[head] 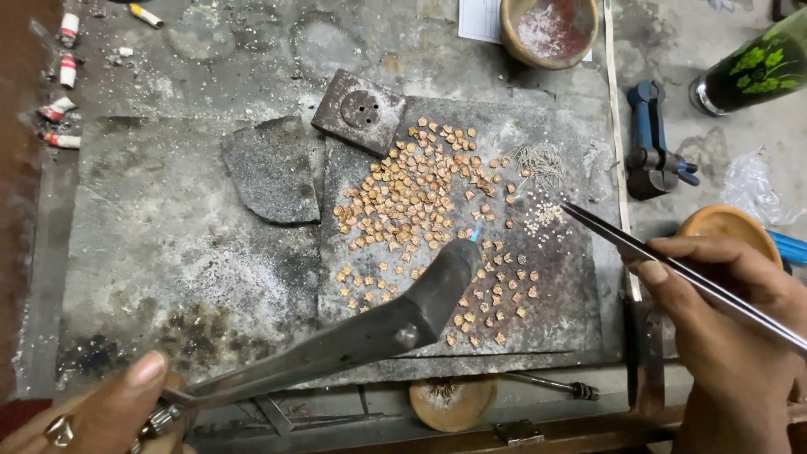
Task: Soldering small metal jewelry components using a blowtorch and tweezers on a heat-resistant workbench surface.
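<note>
Nearest, the left hand grips the handle of a torch, whose long barrel slants up and right to a small blue flame at the tip. The right hand pinches long tweezers shut around nothing visible — their point sits just right of the flame, the nearer tool to it. The flame plays among the small copper pieces scattered on the dark slab. Beyond the flame lie pale wire bits, then a clay bowl on the bench.
</note>
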